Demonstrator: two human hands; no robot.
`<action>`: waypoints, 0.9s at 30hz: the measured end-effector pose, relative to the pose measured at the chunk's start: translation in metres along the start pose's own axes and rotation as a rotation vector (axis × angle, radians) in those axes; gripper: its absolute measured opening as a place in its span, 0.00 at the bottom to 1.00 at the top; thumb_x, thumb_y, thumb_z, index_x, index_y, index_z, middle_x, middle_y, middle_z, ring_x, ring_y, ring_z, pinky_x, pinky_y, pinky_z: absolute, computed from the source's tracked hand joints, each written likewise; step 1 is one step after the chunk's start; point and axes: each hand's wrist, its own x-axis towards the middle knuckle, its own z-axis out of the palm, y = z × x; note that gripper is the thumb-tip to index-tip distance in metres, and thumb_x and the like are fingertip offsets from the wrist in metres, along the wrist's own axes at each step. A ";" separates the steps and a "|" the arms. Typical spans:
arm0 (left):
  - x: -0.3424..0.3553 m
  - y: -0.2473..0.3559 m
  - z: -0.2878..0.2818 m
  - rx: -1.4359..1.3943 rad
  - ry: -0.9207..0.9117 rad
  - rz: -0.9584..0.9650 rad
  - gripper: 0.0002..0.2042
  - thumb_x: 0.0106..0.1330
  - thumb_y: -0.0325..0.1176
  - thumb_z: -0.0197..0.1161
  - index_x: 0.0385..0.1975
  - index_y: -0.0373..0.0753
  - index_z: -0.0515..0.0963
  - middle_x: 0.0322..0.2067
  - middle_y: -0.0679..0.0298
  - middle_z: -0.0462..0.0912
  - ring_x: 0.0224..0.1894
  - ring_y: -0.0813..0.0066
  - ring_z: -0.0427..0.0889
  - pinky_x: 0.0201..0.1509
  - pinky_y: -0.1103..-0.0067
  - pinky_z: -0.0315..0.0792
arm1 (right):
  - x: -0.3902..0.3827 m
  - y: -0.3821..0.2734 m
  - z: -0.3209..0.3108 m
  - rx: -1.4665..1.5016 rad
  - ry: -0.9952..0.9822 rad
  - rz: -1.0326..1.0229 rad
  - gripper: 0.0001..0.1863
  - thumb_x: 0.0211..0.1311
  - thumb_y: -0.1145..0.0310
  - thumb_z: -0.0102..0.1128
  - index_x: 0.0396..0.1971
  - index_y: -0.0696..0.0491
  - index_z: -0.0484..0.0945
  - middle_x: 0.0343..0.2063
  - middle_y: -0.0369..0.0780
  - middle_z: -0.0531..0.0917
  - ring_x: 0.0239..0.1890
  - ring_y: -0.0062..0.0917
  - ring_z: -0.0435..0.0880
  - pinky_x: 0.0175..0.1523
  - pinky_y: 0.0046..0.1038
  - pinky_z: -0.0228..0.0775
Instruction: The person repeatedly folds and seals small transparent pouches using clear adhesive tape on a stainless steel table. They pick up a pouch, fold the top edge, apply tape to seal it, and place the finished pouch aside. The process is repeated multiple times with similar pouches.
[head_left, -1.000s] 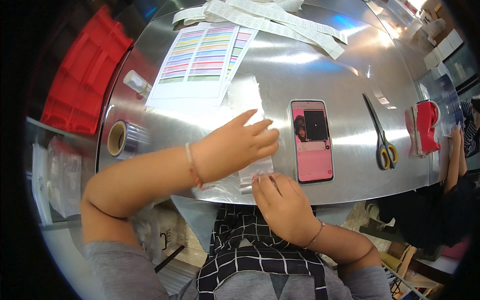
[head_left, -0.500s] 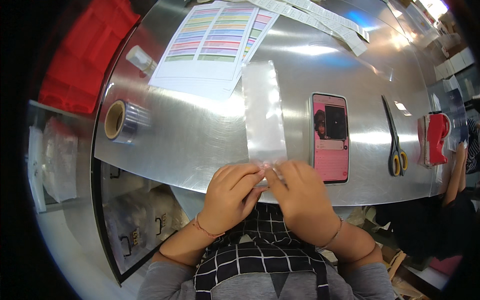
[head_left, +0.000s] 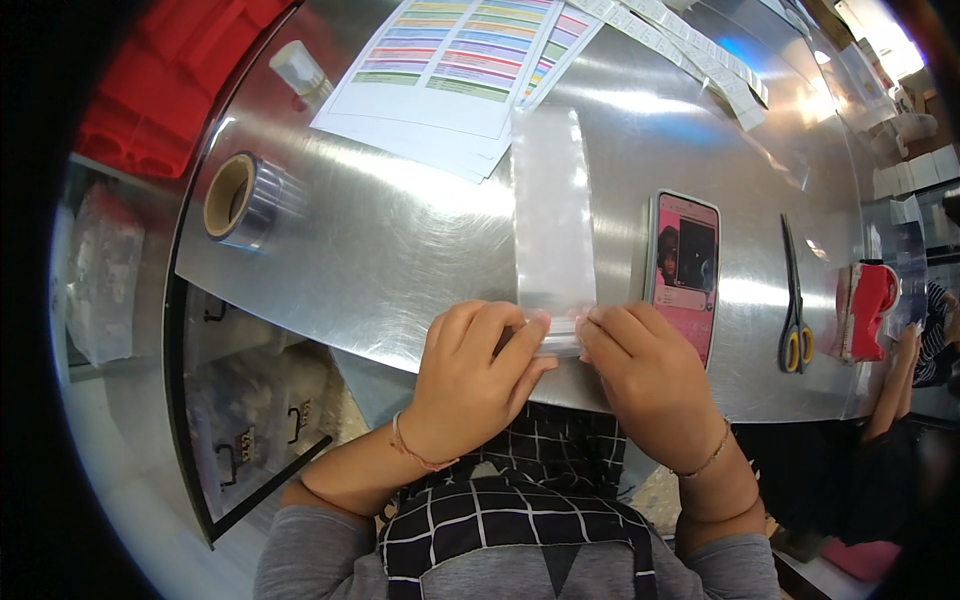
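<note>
A long strip of clear plastic film, perhaps a flat bag, lies on the metal table and runs away from me. Its near end is bunched or folded at the table's front edge. My left hand pinches the left side of that end between thumb and fingers. On the opposite side, my right hand grips the right corner with closed fingertips. Just beyond my right hand lies a phone with a lit pink screen, its lower end partly hidden by the hand.
Scissors and a red tape dispenser lie to the right. A tape roll and a small bottle are at left. Colour-banded sheets and paper strips lie at the back. Another person's arm shows at far right.
My hands have moved apart along the film's near end, the right one shifting rightward. A folded band of film now shows between them. The view has shifted slightly.
</note>
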 end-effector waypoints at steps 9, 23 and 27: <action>0.006 -0.003 0.010 -0.094 0.065 0.083 0.13 0.58 0.32 0.70 0.42 0.36 0.81 0.41 0.63 0.80 0.43 0.66 0.80 0.44 0.69 0.72 | 0.010 0.001 -0.004 -0.055 -0.055 0.008 0.18 0.49 0.77 0.57 0.43 0.64 0.79 0.39 0.44 0.76 0.41 0.36 0.75 0.45 0.32 0.74; 0.025 -0.007 0.004 -0.045 -0.029 -0.062 0.15 0.56 0.32 0.71 0.41 0.34 0.79 0.44 0.59 0.78 0.43 0.61 0.79 0.44 0.70 0.72 | 0.016 0.007 0.012 -0.107 0.111 -0.058 0.17 0.49 0.77 0.59 0.42 0.64 0.79 0.43 0.45 0.79 0.44 0.37 0.80 0.47 0.33 0.77; 0.029 -0.007 0.009 -0.099 0.103 0.040 0.16 0.54 0.32 0.71 0.40 0.33 0.79 0.39 0.59 0.76 0.39 0.61 0.78 0.42 0.68 0.73 | 0.022 0.006 0.005 -0.063 0.054 -0.015 0.16 0.50 0.77 0.58 0.42 0.65 0.79 0.42 0.44 0.78 0.45 0.37 0.79 0.48 0.33 0.76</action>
